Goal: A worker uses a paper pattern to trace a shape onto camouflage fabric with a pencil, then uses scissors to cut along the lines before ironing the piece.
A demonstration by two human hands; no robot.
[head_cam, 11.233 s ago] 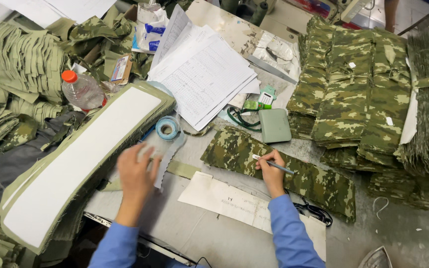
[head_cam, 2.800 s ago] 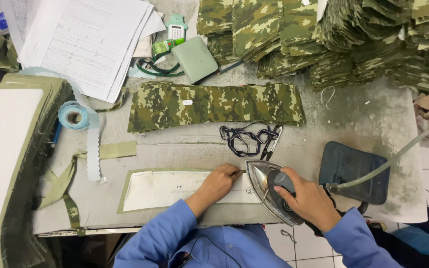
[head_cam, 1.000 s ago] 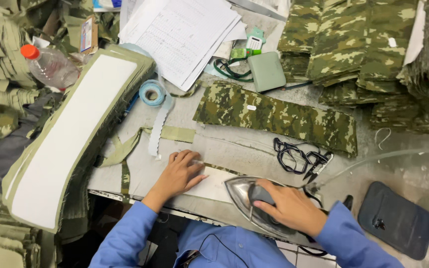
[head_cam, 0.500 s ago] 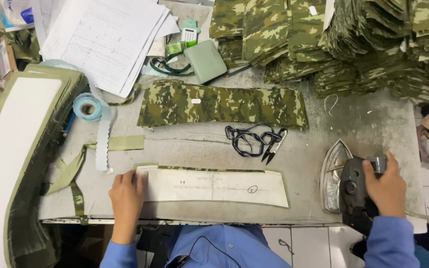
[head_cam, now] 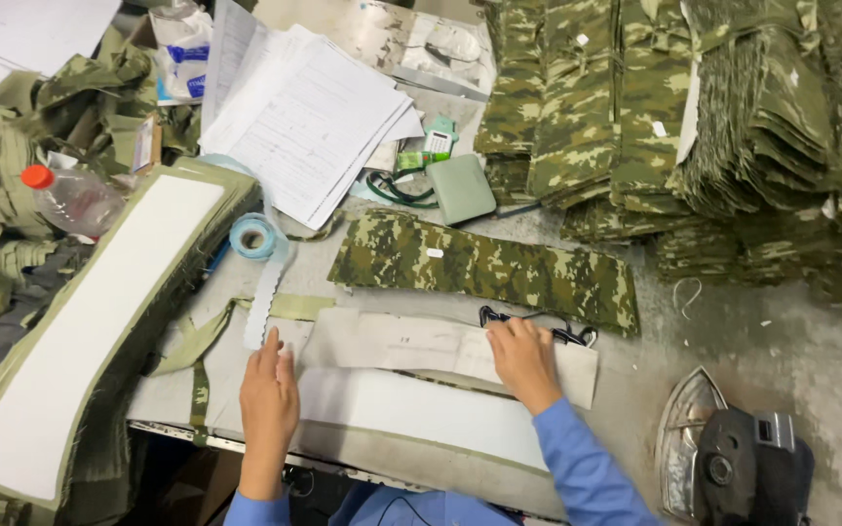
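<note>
Iron (head_cam: 733, 468) is parked at the right now; right hand (head_cam: 523, 356) has let go, and both it and left hand (head_cam: 267, 390) press flat, fingers spread, on the paper template (head_cam: 411, 343), so pressing's paused.

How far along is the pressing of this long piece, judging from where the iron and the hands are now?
The iron stands tipped up at the right, apart from both hands, so ironing looks paused. In hand: the left hand and right hand lie flat on the paper template above the white strip. The camouflage strip behind lies flat and untouched, seemingly left.
</note>
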